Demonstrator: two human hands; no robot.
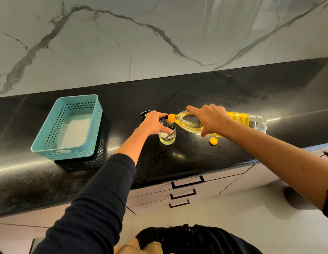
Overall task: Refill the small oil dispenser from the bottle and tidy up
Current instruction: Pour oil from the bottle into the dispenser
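Your left hand (154, 123) wraps around the top of the small glass oil dispenser (167, 133), fingers curled over its dark rim, so it is clenched on the glass. The dispenser stands upright on the black countertop (196, 154), near the middle, with a shallow layer of pale oil at the bottom. Your right hand (210, 119) grasps the clear plastic oil bottle (238, 120) around its shoulder, thumb underneath, fingers over the top. The bottle lies close to horizontal, orange neck (171, 118) at the dispenser's mouth, base out to the right. Yellow oil pools in the neck end, and a thin stream runs down into the dispenser. The bottle's yellow cap (213, 141) sits loose on the counter, just right of the dispenser and below the bottle. A dark round thing (145, 113) peeks out behind your left hand; can't tell what it is. A teal perforated basket (71, 127) sits well to the left on the counter, with a pale liner or bare floor inside, unclear which. Marble backsplash (141, 39) behind. Drawers with black handles (188, 182) under the counter edge.
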